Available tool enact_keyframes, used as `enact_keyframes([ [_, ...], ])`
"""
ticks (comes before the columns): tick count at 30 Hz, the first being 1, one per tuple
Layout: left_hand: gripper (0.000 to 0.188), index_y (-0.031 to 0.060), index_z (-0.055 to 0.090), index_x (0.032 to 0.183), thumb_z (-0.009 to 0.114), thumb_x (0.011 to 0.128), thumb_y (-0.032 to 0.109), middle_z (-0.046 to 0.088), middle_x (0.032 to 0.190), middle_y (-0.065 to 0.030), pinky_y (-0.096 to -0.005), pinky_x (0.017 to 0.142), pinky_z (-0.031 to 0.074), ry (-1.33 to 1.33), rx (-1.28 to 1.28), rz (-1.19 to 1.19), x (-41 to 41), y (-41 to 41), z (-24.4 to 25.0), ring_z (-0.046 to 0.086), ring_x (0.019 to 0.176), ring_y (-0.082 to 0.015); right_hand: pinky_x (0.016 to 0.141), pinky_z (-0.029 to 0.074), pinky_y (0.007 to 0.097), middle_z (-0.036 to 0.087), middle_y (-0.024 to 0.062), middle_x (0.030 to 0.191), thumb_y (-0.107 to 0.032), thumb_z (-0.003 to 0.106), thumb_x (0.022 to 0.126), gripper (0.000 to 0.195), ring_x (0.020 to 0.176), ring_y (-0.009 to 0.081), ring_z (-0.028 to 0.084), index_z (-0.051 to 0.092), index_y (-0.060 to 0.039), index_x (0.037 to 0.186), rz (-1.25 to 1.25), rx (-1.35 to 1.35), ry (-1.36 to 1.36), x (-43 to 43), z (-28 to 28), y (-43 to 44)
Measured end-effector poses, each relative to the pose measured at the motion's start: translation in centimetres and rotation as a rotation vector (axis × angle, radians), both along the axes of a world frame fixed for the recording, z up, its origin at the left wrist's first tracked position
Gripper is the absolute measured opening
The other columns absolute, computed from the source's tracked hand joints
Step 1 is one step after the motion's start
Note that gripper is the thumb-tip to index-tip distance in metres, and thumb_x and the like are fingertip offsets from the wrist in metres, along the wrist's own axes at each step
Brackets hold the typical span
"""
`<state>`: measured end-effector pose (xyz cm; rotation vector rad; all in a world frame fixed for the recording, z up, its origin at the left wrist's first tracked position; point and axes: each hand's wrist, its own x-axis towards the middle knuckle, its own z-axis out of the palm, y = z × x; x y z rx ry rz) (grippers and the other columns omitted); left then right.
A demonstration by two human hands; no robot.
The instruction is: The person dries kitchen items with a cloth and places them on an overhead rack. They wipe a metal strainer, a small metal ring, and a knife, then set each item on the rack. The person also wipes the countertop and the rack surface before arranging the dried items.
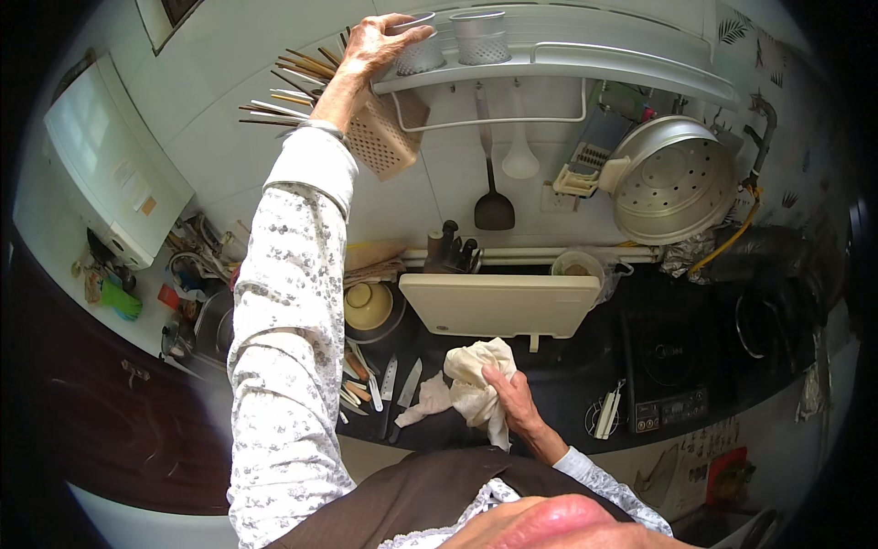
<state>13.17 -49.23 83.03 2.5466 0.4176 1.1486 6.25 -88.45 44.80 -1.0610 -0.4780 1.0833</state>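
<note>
High on the wall, my left hand point(378, 45) grips the rim of a metal cup with a perforated lower part point(421, 53) at the left end of a wall shelf. A similar cup point(479, 40) stands just right of it. Lower down, my right hand point(514, 401) holds a bunched cream cloth point(478, 377) over the black counter. A pinkish cloth point(431, 399) lies left of it, beside kitchen knives point(409, 384). Behind the cream cloth, a pale cutting board point(499, 302) leans near a knife block. Chopsticks point(291, 82) stick out near my left wrist, above a beige perforated holder point(385, 134).
A black spatula point(494, 209), a white ladle point(520, 161), a grater and an aluminium steamer point(672, 178) hang below the shelf point(631, 82). An induction cooktop point(665, 364) is at right. A yellow bowl point(368, 307) and a sink point(214, 326) are at left.
</note>
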Motion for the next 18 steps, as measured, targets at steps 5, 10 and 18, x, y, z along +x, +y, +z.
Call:
enact_keyframes([
  [5,0.082,0.0113,0.060,0.134,0.076,0.073,0.064,0.065,0.125,-0.0182,-0.0466,0.102,0.050,0.035,0.010,-0.041,-0.35,0.31,0.15,0.062,0.118,-0.0323,0.083,0.049,0.0280,0.067,0.0045,0.109,-0.032,0.061,0.098,0.042,0.095,0.0108,0.061,0.062,0.0012,0.124,0.005,0.007,-0.003,0.02,0.03,-0.02],
  [10,0.084,0.0075,0.060,0.133,0.077,0.072,0.063,0.065,0.125,-0.0194,-0.0465,0.102,0.050,0.039,0.019,0.002,-0.38,0.59,0.09,0.062,0.119,-0.0324,0.084,0.049,0.0279,0.067,0.0046,0.110,-0.032,0.062,0.098,0.043,0.096,0.0106,0.061,0.061,0.0014,0.125,0.036,-0.006,0.038,-0.11,0.16,0.19],
  [18,0.091,0.0028,0.060,0.132,0.076,0.071,0.067,0.064,0.124,-0.0228,-0.0463,0.102,0.050,0.027,0.053,0.100,-0.11,0.42,-0.14,0.062,0.118,-0.0338,0.084,0.049,0.0273,0.067,0.0048,0.111,-0.030,0.061,0.098,0.042,0.097,0.0107,0.061,0.061,0.0018,0.126,0.045,0.035,0.019,-0.33,0.26,0.39],
])
